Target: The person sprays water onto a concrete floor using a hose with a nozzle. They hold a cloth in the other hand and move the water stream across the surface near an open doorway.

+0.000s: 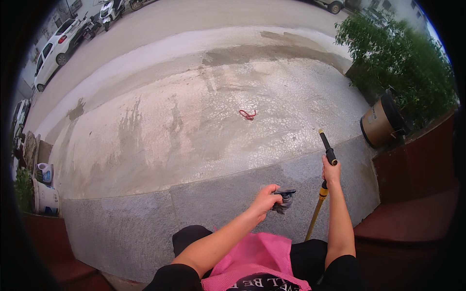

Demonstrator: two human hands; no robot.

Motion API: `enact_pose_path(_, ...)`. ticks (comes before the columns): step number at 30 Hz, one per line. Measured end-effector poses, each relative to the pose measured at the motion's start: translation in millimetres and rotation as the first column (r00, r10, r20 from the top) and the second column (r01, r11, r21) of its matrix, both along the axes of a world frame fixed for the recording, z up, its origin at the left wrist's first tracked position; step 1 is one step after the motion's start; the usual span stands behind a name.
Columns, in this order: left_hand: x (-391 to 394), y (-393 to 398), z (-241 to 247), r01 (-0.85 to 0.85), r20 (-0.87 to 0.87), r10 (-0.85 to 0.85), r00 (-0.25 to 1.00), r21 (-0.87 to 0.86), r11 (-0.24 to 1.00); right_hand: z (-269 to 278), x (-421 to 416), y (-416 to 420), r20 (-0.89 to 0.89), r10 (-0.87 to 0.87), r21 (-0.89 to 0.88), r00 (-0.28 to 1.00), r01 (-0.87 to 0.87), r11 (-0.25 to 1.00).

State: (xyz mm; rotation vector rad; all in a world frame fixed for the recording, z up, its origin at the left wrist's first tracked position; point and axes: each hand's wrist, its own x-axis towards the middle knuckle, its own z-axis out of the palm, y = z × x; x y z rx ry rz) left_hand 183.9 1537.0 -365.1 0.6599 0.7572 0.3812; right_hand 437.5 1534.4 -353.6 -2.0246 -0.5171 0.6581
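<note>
My left hand (267,202) is closed around a crumpled dark grey cloth (284,201), which hangs out past the fingers in front of my pink apron (251,254). To the right, my right hand (332,171) grips a black spray nozzle (326,144) with a yellow tip, pointed forward over the wet pavement. A yellow hose (314,219) runs from the nozzle's lower end down beside my leg. Farther forward, a red cord or strap (248,115) lies in a loose loop on the cracked, pale concrete (204,134). No water jet can be seen at the nozzle.
A brown bucket with a black rim (378,122) stands at the right by a leafy bush (404,62) and a dark red ledge (415,163). At the left are a white bucket (46,198) and a plastic jug (45,172). A white car (54,51) and scooters are parked beyond.
</note>
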Motion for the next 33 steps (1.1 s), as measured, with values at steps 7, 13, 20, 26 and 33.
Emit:
enact_pose_path(7,2,-1,2,-0.045,0.0,0.045,0.999,-0.044,0.998,-35,43,-24,0.305,0.01,-0.252,0.952,0.07,0.965)
enact_pose_path(13,5,-5,-5,-0.062,0.036,0.065,0.997,-0.078,0.995,-33,-18,-20,-0.151,0.204,-0.231,0.967,-0.235,0.944)
enact_pose_path(20,4,-3,1,-0.03,0.018,0.032,0.999,-0.065,0.997,-35,-46,0,-0.171,0.204,-0.135,0.964,-0.228,0.964)
enact_pose_path(26,0,-3,5,-0.015,0.019,0.016,1.0,-0.065,0.998,-23,-40,-6,-0.214,0.197,-0.116,0.957,-0.225,0.967)
enact_pose_path(33,6,-6,-2,-0.041,0.049,0.044,0.998,-0.061,0.997,-1,-33,4,-0.166,0.096,-0.047,0.981,-0.105,0.993)
